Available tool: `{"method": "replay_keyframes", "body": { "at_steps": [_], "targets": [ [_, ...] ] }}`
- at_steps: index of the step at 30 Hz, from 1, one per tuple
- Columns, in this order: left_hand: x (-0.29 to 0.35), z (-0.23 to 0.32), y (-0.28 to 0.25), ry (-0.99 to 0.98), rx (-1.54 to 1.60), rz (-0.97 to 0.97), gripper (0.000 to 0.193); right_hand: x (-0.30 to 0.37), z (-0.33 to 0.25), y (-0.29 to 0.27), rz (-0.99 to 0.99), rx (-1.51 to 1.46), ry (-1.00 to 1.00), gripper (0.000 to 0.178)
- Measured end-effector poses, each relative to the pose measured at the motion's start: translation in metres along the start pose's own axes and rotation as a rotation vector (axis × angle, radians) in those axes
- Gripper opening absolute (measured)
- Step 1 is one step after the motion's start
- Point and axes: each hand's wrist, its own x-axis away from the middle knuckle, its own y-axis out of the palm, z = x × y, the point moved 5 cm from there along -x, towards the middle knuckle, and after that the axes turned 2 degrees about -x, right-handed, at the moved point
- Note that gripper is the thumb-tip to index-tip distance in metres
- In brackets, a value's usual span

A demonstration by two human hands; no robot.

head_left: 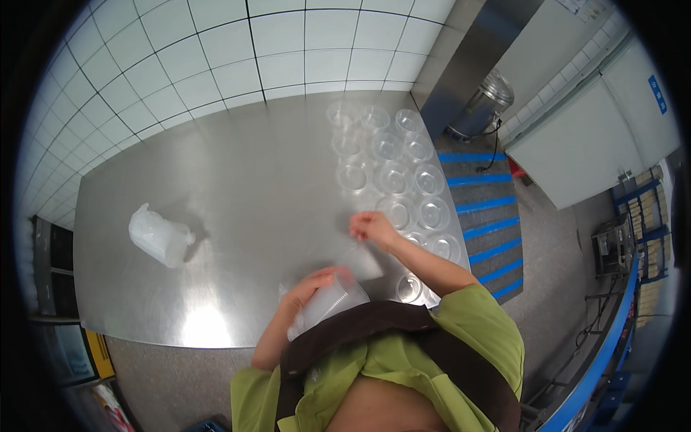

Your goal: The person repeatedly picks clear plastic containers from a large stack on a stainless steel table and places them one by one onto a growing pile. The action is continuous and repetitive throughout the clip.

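My left hand [315, 285] is wrapped round a nested stack of clear plastic cups [332, 301] in a thin plastic sleeve, held against my apron at the table's near edge. My right hand [371, 227] is over the steel table, its fingers curled together, with nothing visible in them. Just right of it, a clear plastic cup [396, 213] stands among several others set out in rows along the table's right side. The right forearm hides part of the nearer cups. Close to my apron, another clear cup [410, 287] catches the light.
A white plastic-wrapped bundle [160, 236] lies on the left of the steel table [237, 180]. White tiled wall [281, 43] borders the far edge. Beyond the right edge are a steel post [475, 57], a metal pot [486, 104] and a blue-striped mat [482, 209].
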Motion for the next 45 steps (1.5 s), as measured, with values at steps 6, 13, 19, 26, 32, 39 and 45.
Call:
{"method": "replay_keyframes", "body": {
  "at_steps": [6,13,19,26,32,39,45],
  "targets": [
    [-0.001,-0.002,0.005,-0.026,-0.196,0.157,0.054,0.109,-0.008,0.071,-0.277,0.832,-0.663,0.027],
    [0.014,-0.001,0.016,-0.007,-0.208,0.139,0.05,0.107,-0.011,0.034,0.012,0.7,-0.573,0.021],
    [0.029,-0.001,0.035,0.091,-0.206,0.036,0.057,0.045,0.019,-0.035,0.374,-0.008,-0.001,0.015],
    [0.045,-0.005,0.051,0.049,-0.262,-0.022,0.067,0.047,0.035,-0.019,0.317,-0.233,0.106,0.017],
    [0.059,-0.016,0.043,-0.114,-0.322,0.144,0.063,0.15,0.018,0.083,-0.135,0.578,-0.668,0.024],
    [0.067,-0.038,0.046,-0.098,-0.207,-0.028,0.063,0.164,0.034,0.056,0.093,0.47,-0.419,0.012],
    [0.082,-0.045,0.056,-0.042,-0.192,-0.145,0.075,0.106,0.046,-0.036,0.491,0.558,-0.197,0.021]
  ]
}}
